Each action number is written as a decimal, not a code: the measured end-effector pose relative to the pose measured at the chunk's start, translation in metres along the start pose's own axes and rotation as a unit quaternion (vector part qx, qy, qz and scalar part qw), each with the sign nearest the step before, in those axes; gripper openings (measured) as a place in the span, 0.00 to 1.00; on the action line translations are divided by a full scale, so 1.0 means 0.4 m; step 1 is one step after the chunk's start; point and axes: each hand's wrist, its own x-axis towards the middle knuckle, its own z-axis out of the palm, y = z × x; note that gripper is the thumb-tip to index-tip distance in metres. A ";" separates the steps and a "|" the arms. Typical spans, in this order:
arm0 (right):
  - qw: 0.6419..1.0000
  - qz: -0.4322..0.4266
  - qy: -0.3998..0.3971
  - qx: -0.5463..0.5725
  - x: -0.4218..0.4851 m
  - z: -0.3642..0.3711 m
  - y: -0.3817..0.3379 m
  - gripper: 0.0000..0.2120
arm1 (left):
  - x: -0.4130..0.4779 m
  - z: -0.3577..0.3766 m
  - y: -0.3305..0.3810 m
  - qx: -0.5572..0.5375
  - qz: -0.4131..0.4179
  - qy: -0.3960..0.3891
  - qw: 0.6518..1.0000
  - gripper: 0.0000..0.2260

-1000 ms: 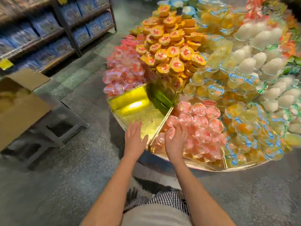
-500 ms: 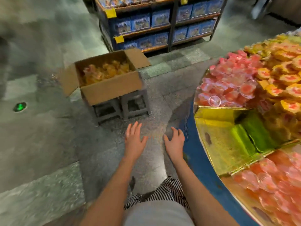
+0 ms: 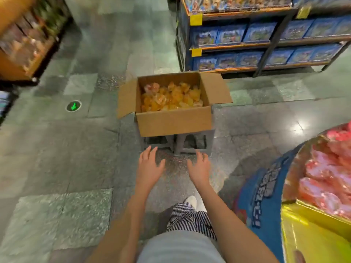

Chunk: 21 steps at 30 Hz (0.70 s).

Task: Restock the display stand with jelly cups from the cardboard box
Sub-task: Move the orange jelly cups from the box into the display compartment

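Left hand (image 3: 150, 168) held out in front, back of it up, fingers straight and a bit apart, nothing in it. Right hand (image 3: 199, 168) close beside it, fingers loose and a little bent, also holding nothing. Both up in the air over the grey floor (image 3: 57, 168), not touching each other or anything else.

Just past the fingertips, two small grey stools (image 3: 176, 144) side by side. On top of them, the cardboard box (image 3: 173, 122), with its flaps open to the left and the right. Inside it, a heap of orange and yellow jelly cups (image 3: 171, 97), with a few pinkish ones in the far left corner.

Down below the arms, striped trousers (image 3: 190, 219) and a white shoe (image 3: 190, 201).

Off to the right, well apart from the box, the round display stand (image 3: 264, 202), blue on its side with writing on it. At the near edge, a shiny gold compartment (image 3: 313, 243). Next to that, a bit farther away, a compartment full of pink jelly cups (image 3: 326, 177).

Behind the box, shelves (image 3: 266, 45) full of blue packs, with yellow tags (image 3: 196, 19) on the front edges. On the floor to the left, a round green arrow mark (image 3: 73, 106). Far left, another shelf (image 3: 24, 44), too blurry to tell what sits on it.
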 end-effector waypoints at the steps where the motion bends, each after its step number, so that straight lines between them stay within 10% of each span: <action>1: 1.000 -0.002 -0.003 -0.010 0.056 -0.007 -0.028 0.26 | 0.055 -0.018 0.017 0.001 -0.010 0.007 1.000 0.26; 21: 0.997 0.046 -0.057 0.021 0.754 0.103 -0.391 0.25 | 0.868 -0.075 0.059 -0.046 -0.097 0.005 0.994 0.27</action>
